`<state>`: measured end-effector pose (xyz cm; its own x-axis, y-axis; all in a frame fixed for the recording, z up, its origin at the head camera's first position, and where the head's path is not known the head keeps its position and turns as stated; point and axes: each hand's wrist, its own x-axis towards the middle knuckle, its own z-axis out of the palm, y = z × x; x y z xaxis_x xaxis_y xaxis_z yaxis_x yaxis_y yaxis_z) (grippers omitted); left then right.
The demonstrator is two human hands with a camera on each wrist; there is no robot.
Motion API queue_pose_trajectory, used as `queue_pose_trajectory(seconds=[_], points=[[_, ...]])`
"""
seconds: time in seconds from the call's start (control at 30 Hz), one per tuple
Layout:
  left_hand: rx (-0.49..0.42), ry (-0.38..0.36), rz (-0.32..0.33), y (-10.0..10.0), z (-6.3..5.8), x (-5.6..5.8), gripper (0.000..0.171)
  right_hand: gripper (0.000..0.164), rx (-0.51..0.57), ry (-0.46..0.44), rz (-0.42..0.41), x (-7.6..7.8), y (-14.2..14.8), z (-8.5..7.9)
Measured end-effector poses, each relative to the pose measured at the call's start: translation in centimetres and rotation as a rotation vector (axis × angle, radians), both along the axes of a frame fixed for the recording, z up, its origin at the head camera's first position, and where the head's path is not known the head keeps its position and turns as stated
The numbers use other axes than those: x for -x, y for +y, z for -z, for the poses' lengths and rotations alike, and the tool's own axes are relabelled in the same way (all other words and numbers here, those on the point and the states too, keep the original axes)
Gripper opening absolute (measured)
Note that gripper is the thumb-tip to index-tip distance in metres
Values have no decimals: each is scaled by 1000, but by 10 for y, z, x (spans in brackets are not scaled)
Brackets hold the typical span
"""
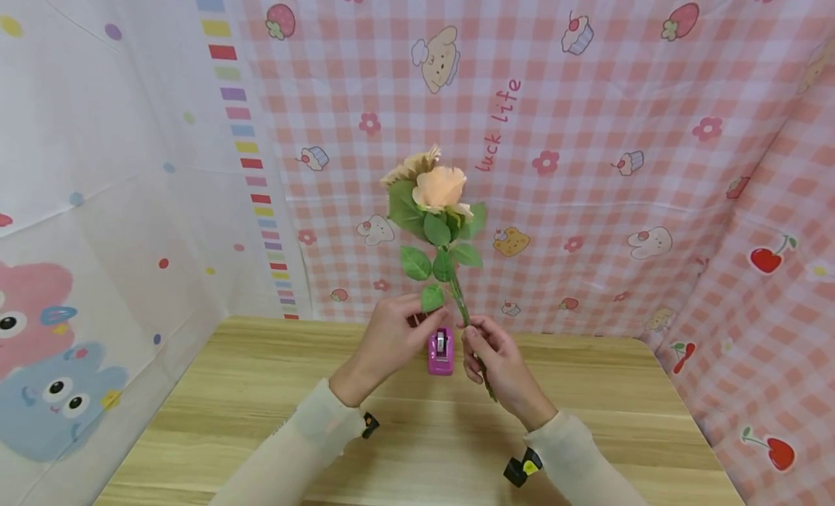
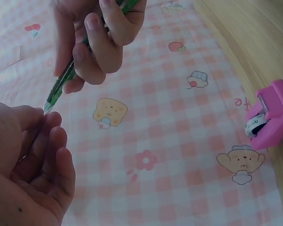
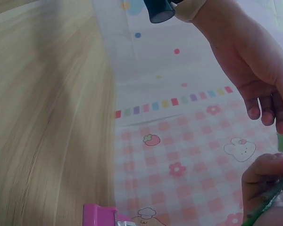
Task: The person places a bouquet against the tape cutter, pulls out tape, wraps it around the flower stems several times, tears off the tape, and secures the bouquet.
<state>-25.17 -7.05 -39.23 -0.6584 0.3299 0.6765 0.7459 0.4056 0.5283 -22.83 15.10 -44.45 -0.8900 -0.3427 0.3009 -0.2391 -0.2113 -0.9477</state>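
Note:
My right hand (image 1: 505,368) grips the green stems of a small bunch of peach artificial flowers (image 1: 441,188), held upright above the table with leaves below the blooms. To its left is my left hand (image 1: 391,338), its thumb and index finger pinching a short piece of clear tape (image 2: 47,107) against the stems (image 2: 61,87) in the left wrist view. A pink tape dispenser (image 1: 441,362) with a roll in it stands on the table between and beyond the hands. The flower heads are out of sight in both wrist views.
The wooden table (image 1: 274,419) ends at a pink checked cloth (image 1: 587,223) hung behind it. A white cloth (image 1: 130,165) with cartoon figures hangs at the left. Dark camera mounts (image 1: 522,468) sit on both wrists.

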Motion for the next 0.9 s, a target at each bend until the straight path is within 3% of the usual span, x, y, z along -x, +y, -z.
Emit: queue_pose_trajectory(seconds=[0.3,0.63,0.77,0.9], points=[[3,-35,-7,0,-2,-3,15,15,-17,-15,-70,-2,-5,0],[45,43,-39,-1,0,-2,13,26,-70,-26,83,-2,-9,0],[59,78,-46,-1,1,-1,13,39,-74,-8,94,-1,-9,1],[68,88,-50,-2,1,-1,13,34,-58,2,84,-2,-9,2]])
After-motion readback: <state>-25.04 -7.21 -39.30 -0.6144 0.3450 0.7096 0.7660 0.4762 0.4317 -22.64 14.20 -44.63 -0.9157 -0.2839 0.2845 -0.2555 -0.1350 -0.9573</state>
